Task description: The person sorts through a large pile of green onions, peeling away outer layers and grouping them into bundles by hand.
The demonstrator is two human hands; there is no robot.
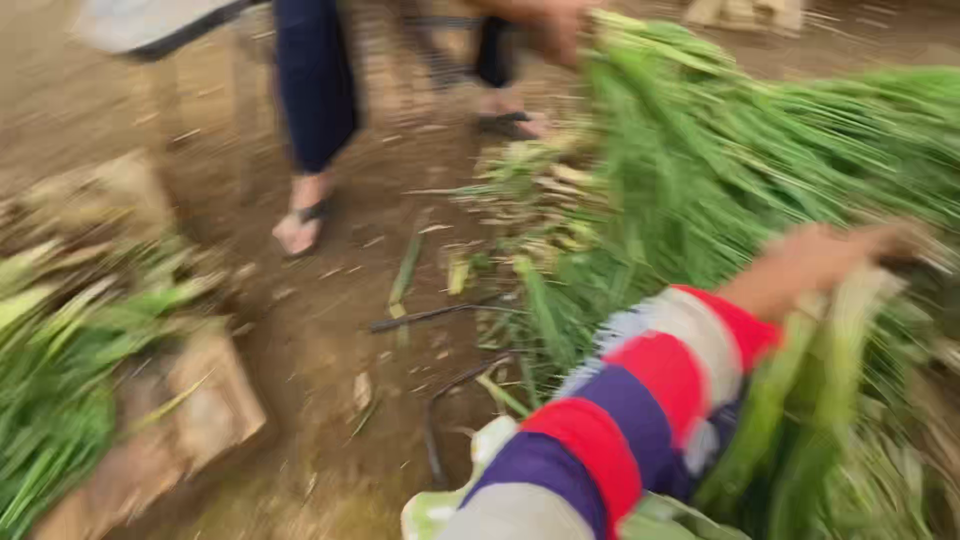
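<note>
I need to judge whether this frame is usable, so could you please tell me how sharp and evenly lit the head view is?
Head view: strong motion blur throughout; the green stalk bundle smears into streaks, and the hand with its striped sleeve is soft-edged. Light is flat and diffuse on the dirt ground, with no hard shadows or glare. The other person's sandalled foot is also blurred.

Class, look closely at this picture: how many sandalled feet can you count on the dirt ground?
2. One foot stands left of centre below a dark trouser leg; the other foot is further back, near the top centre, beside the green stalks. Blur may hide others.
</note>
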